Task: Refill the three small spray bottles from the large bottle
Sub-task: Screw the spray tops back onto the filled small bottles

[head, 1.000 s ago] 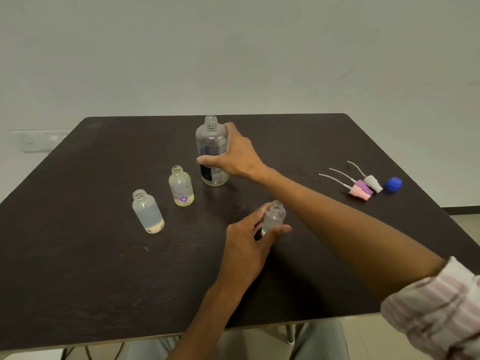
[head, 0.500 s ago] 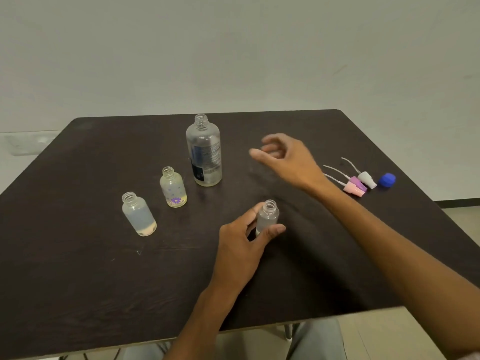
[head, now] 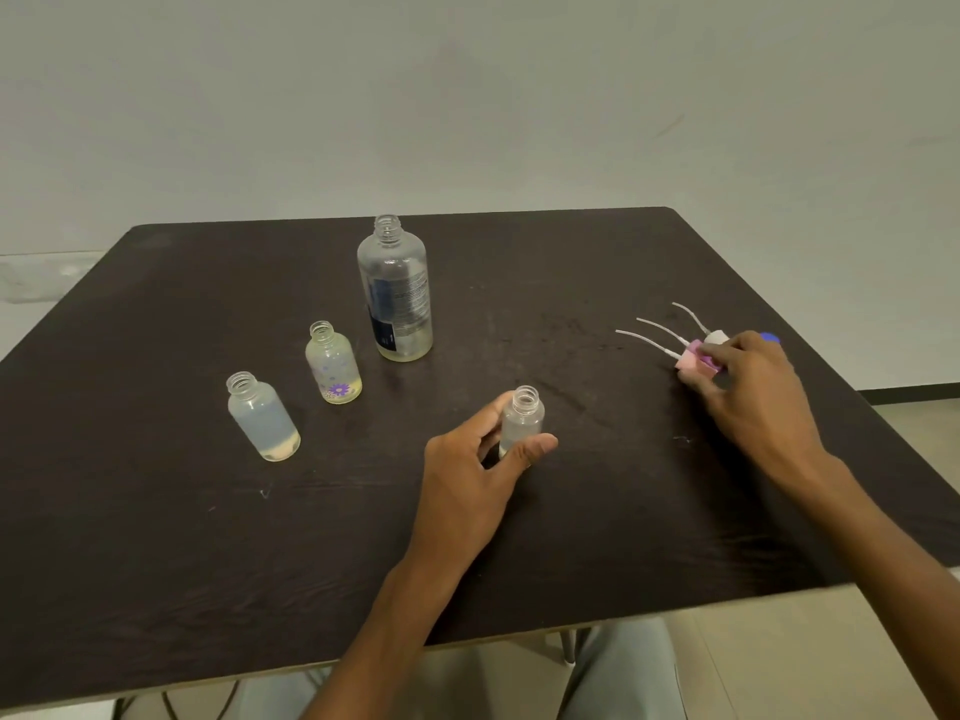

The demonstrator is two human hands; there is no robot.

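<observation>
On the dark bench (head: 156,537), nearest its left edge, stands a frosted small bottle (head: 263,418), uncapped, with a little pale liquid at its bottom. Just beside it, toward the far edge, stands a flowered small bottle (head: 334,364), also uncapped, a purple flower printed low on its side. Next comes the large bottle (head: 396,292), upright and uncapped near the middle of the far half, clear with a dark label, only a shallow layer of liquid in it. Toward the near edge from it, the left hand (head: 475,472) has its grip curled round a third small bottle (head: 521,419), thumb on one side and fingers on the other; the bottle stands upright with its neck open. Toward the right edge lie the spray tops (head: 693,356), their thin tubes pointing toward the left edge. The right hand (head: 753,387) has its fingertips closed on the pink one. A blue cap (head: 770,337) peeks out behind that hand.
</observation>
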